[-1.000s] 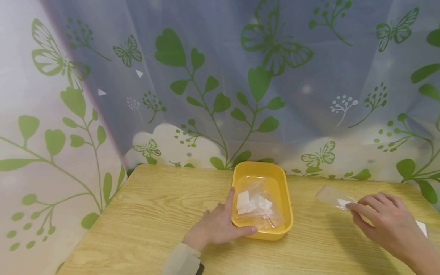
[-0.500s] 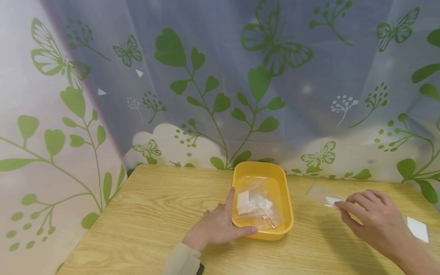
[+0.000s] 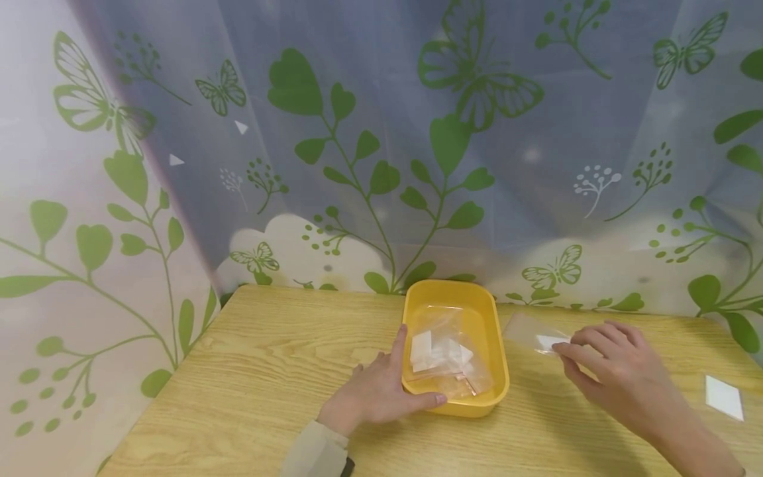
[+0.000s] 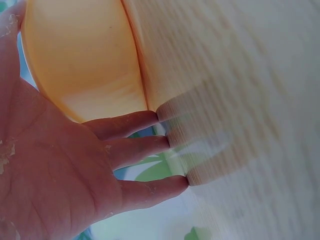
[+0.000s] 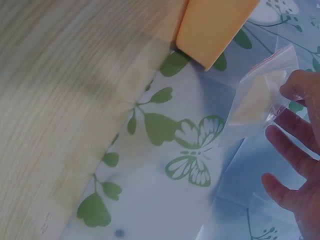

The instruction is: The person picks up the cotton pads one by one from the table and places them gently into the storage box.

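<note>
My right hand (image 3: 626, 377) pinches a small clear zip bag (image 3: 530, 329) by one corner between thumb and fingers. A white card shows inside the bag, which is held above the table just right of the yellow tray (image 3: 499, 351). In the right wrist view the bag (image 5: 250, 105) hangs from the fingertips. My left hand (image 3: 375, 396) rests against the tray's near left corner, thumb along the front rim and index finger at the left side. Its other fingers (image 4: 150, 192) are straight, with their tips on the table. Inside the tray lie several clear bags (image 3: 441, 358) with white pieces.
Another white card (image 3: 724, 397) lies on the wooden table (image 3: 298, 338) at the right. A curtain (image 3: 369, 132) printed with leaves and butterflies hangs directly behind the table's back edge, with the tray standing close to it.
My right hand has moved left with the zip bag, closer to the tray. The white card at the right, partly covered by the hand before, is now in full view. My left hand stays put.
</note>
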The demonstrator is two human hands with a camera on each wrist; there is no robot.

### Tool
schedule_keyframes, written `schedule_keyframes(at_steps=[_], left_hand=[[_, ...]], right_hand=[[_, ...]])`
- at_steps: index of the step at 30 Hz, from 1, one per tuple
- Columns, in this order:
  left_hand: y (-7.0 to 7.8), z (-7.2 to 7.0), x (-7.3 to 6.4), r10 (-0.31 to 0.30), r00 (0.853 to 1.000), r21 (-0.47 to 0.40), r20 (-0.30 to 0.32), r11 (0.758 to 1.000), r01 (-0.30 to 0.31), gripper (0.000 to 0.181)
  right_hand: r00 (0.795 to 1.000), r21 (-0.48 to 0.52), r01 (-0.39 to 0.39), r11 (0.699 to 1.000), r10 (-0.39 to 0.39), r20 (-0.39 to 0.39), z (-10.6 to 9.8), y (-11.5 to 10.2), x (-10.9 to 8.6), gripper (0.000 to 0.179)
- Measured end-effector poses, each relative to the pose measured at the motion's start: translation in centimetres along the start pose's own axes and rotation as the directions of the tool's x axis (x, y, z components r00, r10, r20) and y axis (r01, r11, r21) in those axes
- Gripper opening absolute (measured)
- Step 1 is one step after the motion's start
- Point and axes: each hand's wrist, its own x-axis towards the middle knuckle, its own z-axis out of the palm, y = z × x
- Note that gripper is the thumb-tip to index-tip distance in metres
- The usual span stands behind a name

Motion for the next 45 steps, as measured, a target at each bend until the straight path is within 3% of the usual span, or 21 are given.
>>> schedule_keyframes(at_steps=[12, 19, 25, 35, 42, 45], left_hand=[[0.0, -0.1, 0.0, 0.0, 1.0, 0.012, 0.004, 1.0, 0.0, 0.126], [-0.2, -0.1, 0.0, 0.001, 1.0, 0.001, 0.014, 1.0, -0.001, 0.126], [-0.3, 0.1, 0.1, 0.004, 1.0, 0.009, 0.007, 1.0, -0.004, 0.127], [0.1, -0.2, -0.1, 0.008, 1.0, 0.006, 0.001, 1.0, -0.008, 0.126], [0.2, -0.2, -0.1, -0.001, 1.0, 0.008, 0.008, 1.0, 0.001, 0.126], [0.1, -0.2, -0.2, 0.001, 1.0, 0.013, 0.01, 1.0, -0.001, 0.125]], right_hand=[[0.999, 0.047, 0.03, 0.998, -0.028, -0.045, 1.6, -0.8, 1.9, 0.048], [0.999, 0.036, 0.013, 0.999, -0.014, 0.037, 1.9, -1.3, 2.7, 0.049], [0.999, 0.053, 0.042, 0.998, -0.043, 0.016, 2.8, -1.5, 3.8, 0.048], [0.997, 0.085, 0.052, 0.995, -0.056, 0.055, 4.7, -1.6, 5.2, 0.05], [0.994, 0.112, 0.096, 0.989, -0.102, 0.048, 6.2, -1.8, 6.1, 0.009], [0.992, 0.119, 0.101, 0.988, -0.109, 0.059, 6.9, -2.0, 6.5, 0.013]])
